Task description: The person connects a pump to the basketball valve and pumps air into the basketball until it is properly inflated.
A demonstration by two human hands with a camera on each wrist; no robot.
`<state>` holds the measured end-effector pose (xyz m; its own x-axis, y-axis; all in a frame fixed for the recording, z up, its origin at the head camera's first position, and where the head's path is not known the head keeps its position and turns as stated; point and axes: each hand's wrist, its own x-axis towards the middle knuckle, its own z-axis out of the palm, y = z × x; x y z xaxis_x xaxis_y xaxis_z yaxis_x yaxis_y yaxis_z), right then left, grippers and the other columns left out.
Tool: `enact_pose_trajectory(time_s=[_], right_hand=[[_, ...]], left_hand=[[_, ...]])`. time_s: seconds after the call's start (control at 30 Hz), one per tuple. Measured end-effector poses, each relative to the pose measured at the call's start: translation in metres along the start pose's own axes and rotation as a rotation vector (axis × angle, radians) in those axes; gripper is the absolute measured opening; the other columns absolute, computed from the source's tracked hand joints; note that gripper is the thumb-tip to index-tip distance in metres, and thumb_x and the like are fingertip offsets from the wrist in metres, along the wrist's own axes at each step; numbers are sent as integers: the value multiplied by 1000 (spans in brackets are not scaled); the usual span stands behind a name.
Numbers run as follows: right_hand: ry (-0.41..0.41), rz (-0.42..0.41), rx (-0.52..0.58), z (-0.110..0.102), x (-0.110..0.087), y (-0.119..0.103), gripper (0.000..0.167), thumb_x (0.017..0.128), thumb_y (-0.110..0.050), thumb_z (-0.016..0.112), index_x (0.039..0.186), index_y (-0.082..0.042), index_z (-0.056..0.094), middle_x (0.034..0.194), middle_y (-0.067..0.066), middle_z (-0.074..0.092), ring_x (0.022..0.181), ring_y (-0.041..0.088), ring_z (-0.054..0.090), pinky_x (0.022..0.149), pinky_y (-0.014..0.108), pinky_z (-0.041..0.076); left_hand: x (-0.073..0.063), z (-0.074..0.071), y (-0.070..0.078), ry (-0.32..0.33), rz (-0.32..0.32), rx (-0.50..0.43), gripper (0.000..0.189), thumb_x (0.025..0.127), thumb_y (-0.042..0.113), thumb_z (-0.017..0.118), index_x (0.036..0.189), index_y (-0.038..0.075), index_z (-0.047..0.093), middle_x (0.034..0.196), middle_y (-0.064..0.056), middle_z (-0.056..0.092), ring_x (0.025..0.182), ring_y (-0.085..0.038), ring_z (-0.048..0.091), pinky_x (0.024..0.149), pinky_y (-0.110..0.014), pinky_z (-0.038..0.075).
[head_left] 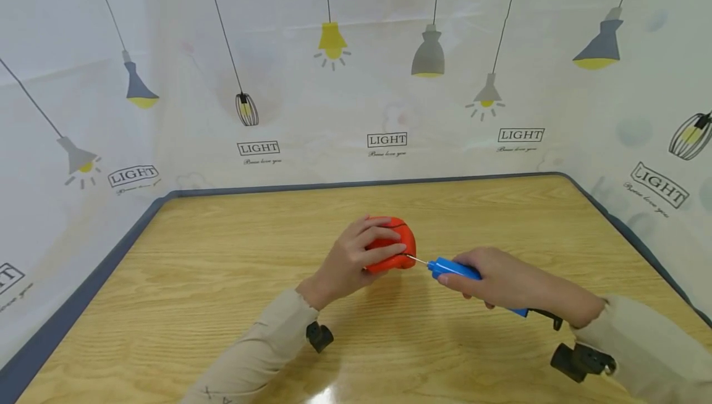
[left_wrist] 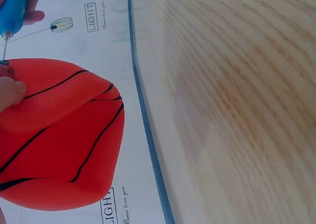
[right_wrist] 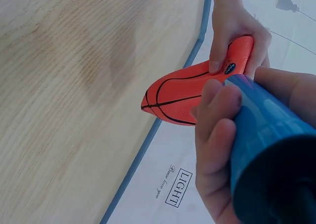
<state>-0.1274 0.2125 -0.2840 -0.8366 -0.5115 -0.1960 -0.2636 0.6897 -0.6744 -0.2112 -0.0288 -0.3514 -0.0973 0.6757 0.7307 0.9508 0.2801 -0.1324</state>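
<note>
A partly collapsed orange-red toy basketball (head_left: 408, 240) with black lines is held up over the table by my left hand (head_left: 361, 246). Its folded, dented side shows in the left wrist view, where the ball (left_wrist: 74, 135) fills the left part. My right hand (head_left: 489, 277) grips a blue hand pump (head_left: 453, 268) by its barrel. From the pump's tip a thin metal needle (head_left: 418, 260) reaches the ball near my left fingertips. In the right wrist view, a dark oval mark (right_wrist: 230, 68) sits on the ball close to my left thumb; the pump (right_wrist: 271, 130) hides the needle there.
The wood-grain table (head_left: 222, 256) has a dark blue-grey edge (head_left: 356, 185). Behind it and at both sides hangs a pale sheet (head_left: 311, 107) printed with lamps. Small black cameras (head_left: 319, 336) are worn at both wrists.
</note>
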Motion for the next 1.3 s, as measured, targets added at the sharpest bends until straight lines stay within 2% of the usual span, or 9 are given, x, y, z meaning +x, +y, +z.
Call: enact_pose_trajectory(time_s=[0.2, 0.4, 0.5, 0.63, 0.83, 1.17, 1.3], right_hand=[[-5, 8, -6, 1, 1, 0, 35, 89, -37, 47, 86, -3, 54, 65, 2, 50, 44, 12, 47, 42, 28, 43], [5, 17, 7, 3, 3, 1, 36, 90, -37, 47, 89, -2, 54, 64, 1, 49, 45, 14, 47, 42, 28, 43], [14, 30, 3, 3, 3, 0, 37, 90, -38, 47, 90, -2, 54, 64, 2, 49, 44, 14, 47, 42, 28, 43], [24, 33, -8, 4, 4, -1, 38, 89, -39, 47, 88, -2, 54, 63, 2, 50, 44, 13, 47, 42, 28, 43], [39, -4, -10, 3, 7, -2, 36, 90, -39, 46, 85, -3, 53, 63, 1, 49, 43, 12, 47, 42, 29, 43], [48, 13, -2, 4, 10, -4, 36, 89, -37, 48, 87, -2, 53, 63, 1, 48, 44, 11, 47, 43, 28, 43], [57, 12, -2, 5, 10, -4, 35, 89, -37, 48, 86, -3, 53, 63, 1, 48, 44, 11, 47, 42, 28, 42]], left_hand=[[0, 0, 2, 4, -37, 96, 35, 66, 16, 78, 100, 19, 68, 106, -4, 58, 113, -31, 46, 89, -46, 39], [0, 1, 4, -4, -87, 43, 37, 65, 13, 78, 100, 16, 68, 105, -5, 59, 110, -30, 48, 90, -34, 41], [-1, 3, 4, -6, -118, 15, 36, 64, 11, 78, 99, 12, 68, 104, -6, 59, 111, -29, 47, 91, -33, 40], [-1, 6, 5, 24, -140, -1, 34, 64, 12, 77, 96, 10, 67, 102, -6, 59, 111, -29, 47, 91, -33, 40], [0, 9, 6, 70, -171, -14, 33, 63, 14, 79, 92, 7, 66, 97, -5, 60, 109, -28, 49, 90, -33, 41], [0, 7, 5, 123, -148, -60, 31, 66, 11, 77, 95, 4, 67, 94, -8, 61, 103, -26, 53, 89, -31, 42], [1, 6, 5, 122, -143, -56, 30, 68, 11, 76, 95, 4, 67, 95, -9, 61, 103, -26, 53, 89, -31, 42]])
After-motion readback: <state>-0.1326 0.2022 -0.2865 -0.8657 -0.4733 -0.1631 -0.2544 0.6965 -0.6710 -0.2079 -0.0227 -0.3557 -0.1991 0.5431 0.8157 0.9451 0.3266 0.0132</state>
